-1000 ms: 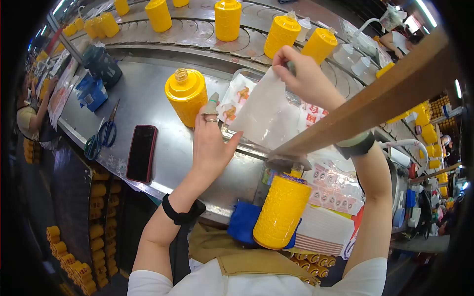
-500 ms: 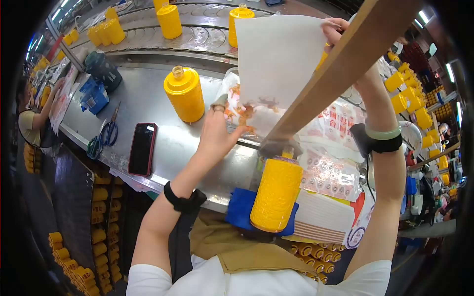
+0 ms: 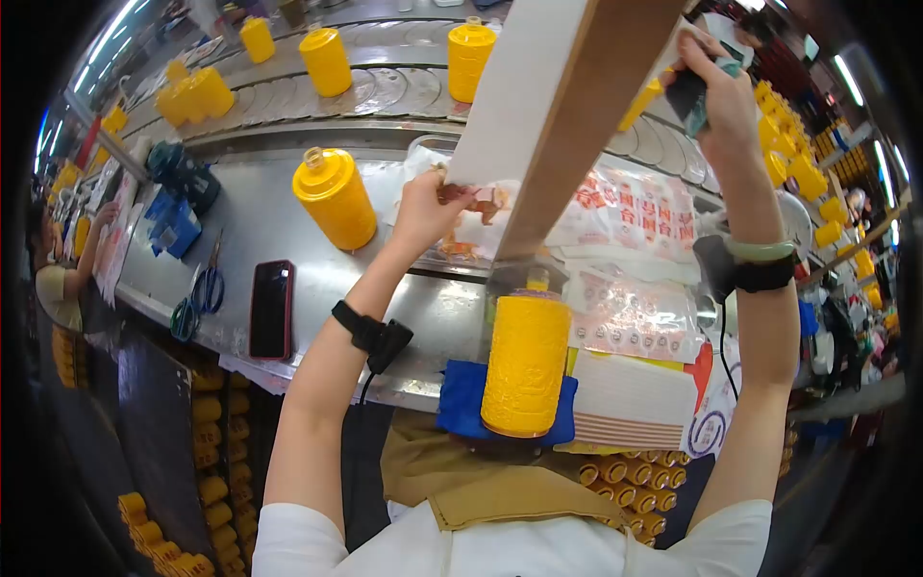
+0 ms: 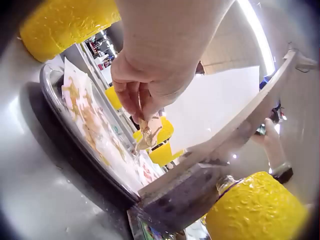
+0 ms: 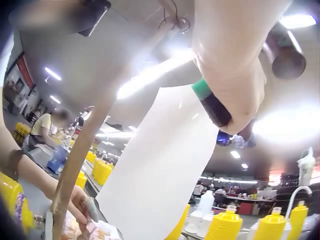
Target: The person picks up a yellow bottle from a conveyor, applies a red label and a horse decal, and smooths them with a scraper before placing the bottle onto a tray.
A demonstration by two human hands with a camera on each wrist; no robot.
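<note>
My left hand pinches a small orange-brown decal between thumb and fingers, above the left part of a shallow tray of wet printed pieces. A large white sheet hangs from my raised right hand; the wooden bar hides part of it in the head view. Those right fingers also curl round a dark and green object. Left of my left hand stands a yellow bottle. Another yellow bottle is at the near table edge by a blue cloth.
A wooden bar slants up between my arms. Scissors, a phone and a blue box lie left. Printed sheets and stacked white paper are right. Yellow bottles stand on the conveyor behind.
My right hand has risen and moved right, lifting the white sheet from the tray. The left thumb and fingers have closed on a decal near the sheet's lower edge.
</note>
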